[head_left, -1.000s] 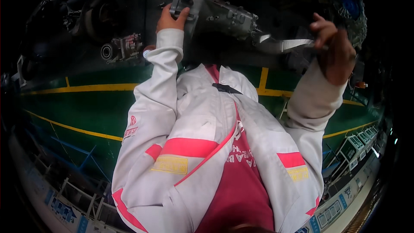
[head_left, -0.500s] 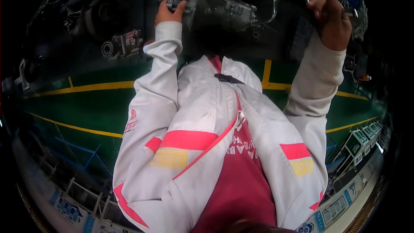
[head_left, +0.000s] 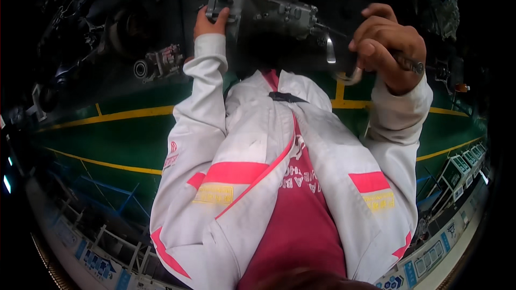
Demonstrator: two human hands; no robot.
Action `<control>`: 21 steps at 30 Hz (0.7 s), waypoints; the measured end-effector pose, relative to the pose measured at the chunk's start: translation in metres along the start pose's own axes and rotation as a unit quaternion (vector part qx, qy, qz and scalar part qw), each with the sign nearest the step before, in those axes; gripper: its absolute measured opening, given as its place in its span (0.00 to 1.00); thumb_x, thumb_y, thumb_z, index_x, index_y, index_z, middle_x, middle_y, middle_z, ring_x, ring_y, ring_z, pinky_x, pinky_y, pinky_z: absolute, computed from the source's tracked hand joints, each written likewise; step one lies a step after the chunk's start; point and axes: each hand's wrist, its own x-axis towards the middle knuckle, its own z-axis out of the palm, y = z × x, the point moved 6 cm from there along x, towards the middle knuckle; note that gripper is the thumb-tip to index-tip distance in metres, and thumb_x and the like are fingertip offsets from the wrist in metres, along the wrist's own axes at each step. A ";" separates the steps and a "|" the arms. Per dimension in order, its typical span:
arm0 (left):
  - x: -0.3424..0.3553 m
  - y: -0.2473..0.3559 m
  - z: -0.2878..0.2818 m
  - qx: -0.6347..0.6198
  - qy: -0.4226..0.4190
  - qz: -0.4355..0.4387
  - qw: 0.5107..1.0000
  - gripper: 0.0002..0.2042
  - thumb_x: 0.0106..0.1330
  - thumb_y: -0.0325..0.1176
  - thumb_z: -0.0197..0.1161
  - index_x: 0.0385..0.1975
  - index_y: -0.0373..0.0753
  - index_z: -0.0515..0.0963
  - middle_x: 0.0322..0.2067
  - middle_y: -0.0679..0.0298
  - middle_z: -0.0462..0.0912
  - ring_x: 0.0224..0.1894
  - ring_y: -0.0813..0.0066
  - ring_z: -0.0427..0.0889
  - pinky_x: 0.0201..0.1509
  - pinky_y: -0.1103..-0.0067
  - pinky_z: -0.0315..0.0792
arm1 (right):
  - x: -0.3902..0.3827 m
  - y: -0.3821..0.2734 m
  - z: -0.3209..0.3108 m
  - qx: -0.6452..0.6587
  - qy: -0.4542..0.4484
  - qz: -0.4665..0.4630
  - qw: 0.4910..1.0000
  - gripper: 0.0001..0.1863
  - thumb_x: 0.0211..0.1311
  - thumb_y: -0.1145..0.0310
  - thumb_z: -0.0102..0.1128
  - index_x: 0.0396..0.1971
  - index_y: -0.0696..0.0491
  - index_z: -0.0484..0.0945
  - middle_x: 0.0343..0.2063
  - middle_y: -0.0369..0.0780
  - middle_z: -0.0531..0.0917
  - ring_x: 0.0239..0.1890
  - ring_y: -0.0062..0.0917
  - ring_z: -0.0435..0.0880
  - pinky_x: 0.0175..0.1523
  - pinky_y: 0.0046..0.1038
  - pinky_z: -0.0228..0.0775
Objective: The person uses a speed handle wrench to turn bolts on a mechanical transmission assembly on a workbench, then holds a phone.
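Observation:
A grey metal gearbox housing (head_left: 290, 17) lies on a dark work surface at the top of the view. My left hand (head_left: 212, 23) grips the edge of its wider left end, thumb on top. In my right hand (head_left: 391, 45) is a shiny cranked speed brace (head_left: 330, 51), with the fingers wrapped round its handle end. The bent middle of the brace hangs below the hand's left side. Its thin shaft points at the housing's right end; in the dark I cannot tell whether the tip touches.
A smaller metal assembly with a round bearing-like end (head_left: 158, 63) lies left of my left forearm. Farther left are dark round machine parts (head_left: 126, 29). Another metal casing (head_left: 441, 5) stands at the upper right. Behind is a green floor with yellow lines (head_left: 129, 114).
My right hand has swung down and toward me, turning the brace's bend from above the hand's left to below it. My left hand keeps its grip on the housing.

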 end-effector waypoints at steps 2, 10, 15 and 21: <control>0.008 0.005 0.009 0.038 0.005 0.007 0.999 0.32 0.50 0.53 0.71 0.48 0.34 0.73 0.40 0.52 0.81 0.43 0.60 0.80 0.49 0.72 0.71 | 0.005 0.019 -0.004 0.033 0.101 0.080 0.991 0.13 0.61 0.60 0.60 0.21 0.53 0.80 0.22 0.36 0.82 0.24 0.19 0.80 0.44 0.28 0.69; -0.011 0.012 -0.001 0.082 -0.037 -0.037 0.995 0.31 0.55 0.48 0.67 0.55 0.36 0.69 0.45 0.51 0.79 0.47 0.56 0.80 0.54 0.69 0.70 | -0.001 -0.014 -0.009 -0.108 0.048 0.035 0.992 0.12 0.55 0.56 0.65 0.24 0.49 0.83 0.24 0.35 0.84 0.29 0.18 0.83 0.49 0.27 0.58; -0.005 0.017 0.004 0.045 -0.034 -0.032 0.998 0.31 0.56 0.46 0.66 0.55 0.35 0.68 0.47 0.50 0.78 0.47 0.58 0.80 0.53 0.71 0.71 | -0.008 0.020 -0.018 0.004 0.155 0.095 0.983 0.09 0.55 0.60 0.65 0.24 0.50 0.82 0.27 0.35 0.84 0.30 0.20 0.83 0.46 0.24 0.58; -0.004 0.024 0.003 0.054 -0.034 -0.021 0.998 0.29 0.56 0.45 0.68 0.54 0.34 0.70 0.44 0.51 0.80 0.45 0.57 0.80 0.52 0.69 0.71 | -0.005 0.032 -0.017 0.066 0.191 0.070 0.977 0.11 0.61 0.61 0.60 0.30 0.54 0.81 0.29 0.37 0.85 0.32 0.20 0.83 0.38 0.20 0.68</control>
